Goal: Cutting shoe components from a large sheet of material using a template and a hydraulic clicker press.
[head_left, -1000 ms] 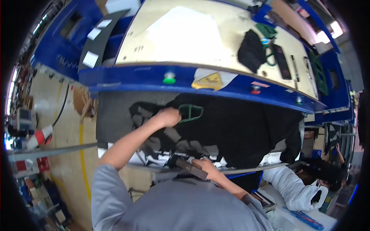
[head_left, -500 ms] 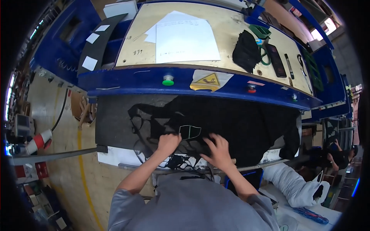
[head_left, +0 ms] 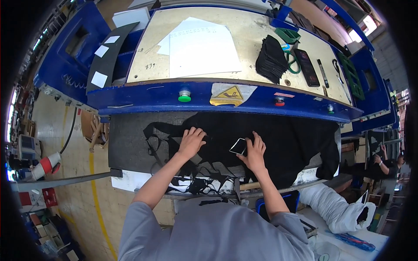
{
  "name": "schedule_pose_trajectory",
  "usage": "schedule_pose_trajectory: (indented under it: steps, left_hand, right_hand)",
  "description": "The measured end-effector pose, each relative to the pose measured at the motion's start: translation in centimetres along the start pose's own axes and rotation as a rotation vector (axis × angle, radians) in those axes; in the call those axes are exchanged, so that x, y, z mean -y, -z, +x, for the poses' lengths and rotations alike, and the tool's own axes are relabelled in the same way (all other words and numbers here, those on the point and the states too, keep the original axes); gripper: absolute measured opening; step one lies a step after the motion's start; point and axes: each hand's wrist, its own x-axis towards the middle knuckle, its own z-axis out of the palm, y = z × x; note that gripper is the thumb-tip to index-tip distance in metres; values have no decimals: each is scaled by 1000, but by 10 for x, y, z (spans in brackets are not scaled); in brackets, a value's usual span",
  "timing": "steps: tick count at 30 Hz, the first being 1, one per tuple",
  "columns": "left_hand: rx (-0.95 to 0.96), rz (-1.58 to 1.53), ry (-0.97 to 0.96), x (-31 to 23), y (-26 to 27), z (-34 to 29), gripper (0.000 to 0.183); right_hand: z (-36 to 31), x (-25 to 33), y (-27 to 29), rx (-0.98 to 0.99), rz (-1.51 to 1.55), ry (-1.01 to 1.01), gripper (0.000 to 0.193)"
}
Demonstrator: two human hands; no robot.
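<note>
A small metal-edged cutting die, its outline pale and four-sided, stands on black fabric spread over a dark cutting bed. My right hand grips the die at its right side, thumb low and fingers toward the far side. My left hand lies on the fabric to the left, fingers stretched forward and holding nothing. Cut holes and thin strips of leftover fabric hang at the near edge of the bed, between my forearms.
Beyond the fabric runs a blue press beam with a green button and red button. On the board above lie white papers, stacked black fabric pieces, green-handled scissors and a phone. A white roll sits right.
The cutting die has moved right and is turned, now in my right hand. My left hand has gone forward and flattened on the fabric. The view has shifted slightly.
</note>
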Motion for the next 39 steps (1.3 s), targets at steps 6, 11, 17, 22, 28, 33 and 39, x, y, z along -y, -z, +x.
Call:
schedule_pose_trajectory:
  steps: [6, 11, 17, 22, 28, 33, 39]
  left_hand:
    - [200, -45, -13, 1, 36, 15, 21]
    - [-213, -1181, 422, -6, 63, 13, 19]
    - [53, -1218, 304, -77, 117, -14, 51]
    - [150, -1327, 310, -92, 152, -37, 62]
    - [192, -1489, 203, -99, 158, -48, 71]
    - [230, -1421, 235, -107, 151, -50, 63]
    - [473, -1357, 338, -112, 110, -51, 21]
  right_hand:
    - [-21, 1, -15, 50, -23, -125, 83]
    - [-6, 65, 24, -145, 463, -28, 55]
    - [38, 123, 47, 245, 1286, -50, 19]
    - [23, 127, 95, 266, 1280, -83, 24]
    - [2, 132, 125, 313, 1393, -72, 34]
    - [-2, 133, 138, 363, 1158, -41, 23]
    - [7, 101, 152, 349, 860, 19, 22]
